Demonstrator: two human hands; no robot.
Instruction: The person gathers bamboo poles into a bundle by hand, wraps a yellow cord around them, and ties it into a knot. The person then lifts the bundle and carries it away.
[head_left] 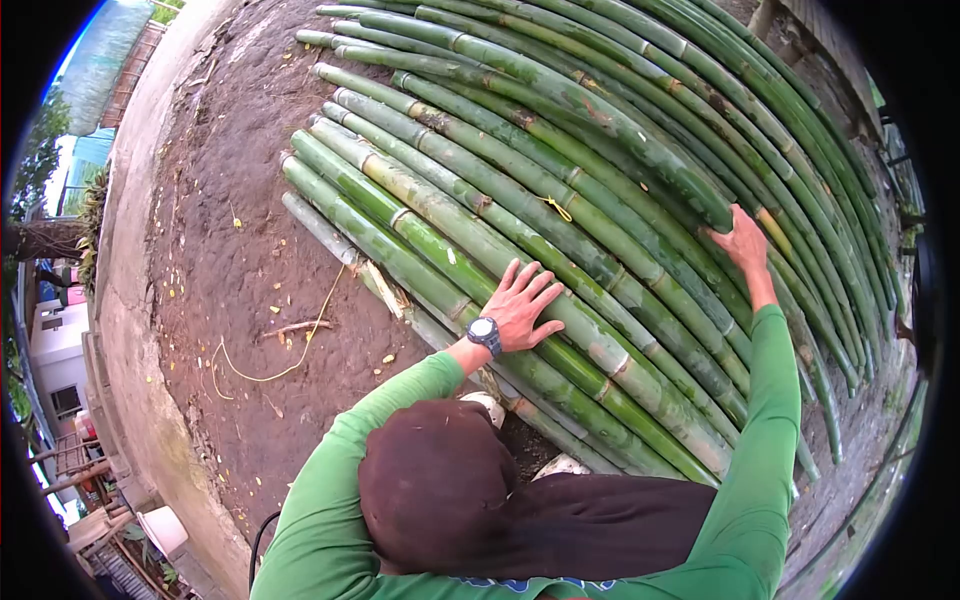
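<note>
Long green bamboo poles lie side by side in a wide pile on the ground. My left hand (522, 305) rests flat on one bamboo pole (440, 215), fingers spread, a dark watch (483, 335) on its wrist. Farther right, my right hand (742, 245) is closed around the near end of another bamboo pole (640, 140), which lies on top of the others. Its fingertips are partly hidden behind that end. A thin yellow tie (557, 208) sits on the poles between my two hands.
My bent knee (435, 485) in brown cloth is close to the near poles. Bare soil (230, 220) with leaves and a yellow strip (270, 378) is left of the pile. A concrete edge (130, 260) runs beyond it. A white basin (163, 530) stands lower left.
</note>
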